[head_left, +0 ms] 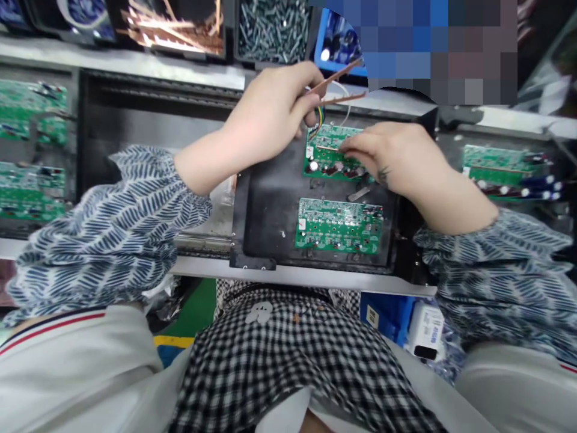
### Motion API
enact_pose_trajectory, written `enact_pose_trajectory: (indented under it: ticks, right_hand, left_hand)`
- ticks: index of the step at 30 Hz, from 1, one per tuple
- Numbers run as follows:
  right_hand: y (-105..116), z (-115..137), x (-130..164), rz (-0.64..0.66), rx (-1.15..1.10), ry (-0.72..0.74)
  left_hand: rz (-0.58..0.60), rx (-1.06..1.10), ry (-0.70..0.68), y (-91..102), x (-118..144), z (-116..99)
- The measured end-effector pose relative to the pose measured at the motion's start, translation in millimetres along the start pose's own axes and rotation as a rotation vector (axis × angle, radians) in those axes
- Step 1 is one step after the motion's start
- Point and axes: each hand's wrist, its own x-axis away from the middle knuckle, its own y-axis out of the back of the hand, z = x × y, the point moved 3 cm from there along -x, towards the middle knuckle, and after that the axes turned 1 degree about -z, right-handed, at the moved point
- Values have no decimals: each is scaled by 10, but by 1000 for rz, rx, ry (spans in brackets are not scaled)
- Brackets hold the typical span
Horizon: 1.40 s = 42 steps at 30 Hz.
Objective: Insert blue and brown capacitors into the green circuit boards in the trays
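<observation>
The left hand [265,111] is raised above the far edge of the black fixture tray [270,204], its grip closed narrowly on thin copper-coloured strips [342,84] that jut out to the right of its fingertips, with a few coloured wires [321,117] trailing down just below it. The strips look light, thin and springy; they would likely bend or kink if squeezed mid-length, so a pinch near one end, as here, seems the sound hold.

The right hand [396,159] lies flat and low, fingers stretched leftward and pressing on the upper circuit board [331,157], which sits in the tray directly under that grip and just below the left one. Its fingers are nearly closed against the board surface, and whether they pinch a small part cannot be told. The board appears stiff but fragile, studded with small capacitors, and is best handled by its edges rather than across the components.

A second circuit board [339,225] lies nearer the person, below both grips and untouched. More green boards [500,168] rest on the desk to the right of the right hand.
</observation>
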Motion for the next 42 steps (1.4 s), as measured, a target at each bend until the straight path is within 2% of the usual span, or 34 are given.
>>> enact_pose_trajectory:
  ticks: [3,6,13,17,21,23,25,28,29,30,33,35,38,42]
  right_hand:
    - [-71,-43,10,-40,-67,-39]
    - [-72,-87,24,-65,-5,-57]
    - [-110,-134,-30,-64,8,-14]
    - [-126,-144,-40,-32,28,26]
    - [-73,-22,-51,26,76,-36]
    - [20,147,-33,-21,127,-59]
    - [146,350,14,-147,171,-39]
    - [261,528,126,-294,211,45]
    - [262,518,164,-312,221,70]
    - [244,471,200,-319,226,90]
    - [116,190,286,-329,179,136]
    - [-10,4,319,-295,105,176]
    - [-166,-140,333,-231,10,190]
    - [-232,-151,308,-179,-68,161]
  left_hand:
    - [5,2,47,-3,42,65]
    - [-2,8,45,-18,34,125]
    - [-5,-40,74,-71,33,143]
    - [-23,-115,78,-34,73,130]
    - [-34,-211,58,-19,81,80]
    - [-58,-252,67,-37,80,-11]
    - [-37,-186,106,-82,83,-142]
    - [181,124,218,-201,103,-323]
    - [234,191,238,-226,109,-358]
    - [238,186,223,-227,108,-373]
    - [64,-100,53,-147,75,-320]
    - [-3,-218,-25,-103,54,-245]
    - [-20,-164,-2,-66,32,-158]
    - [0,20,23,-42,29,-146]
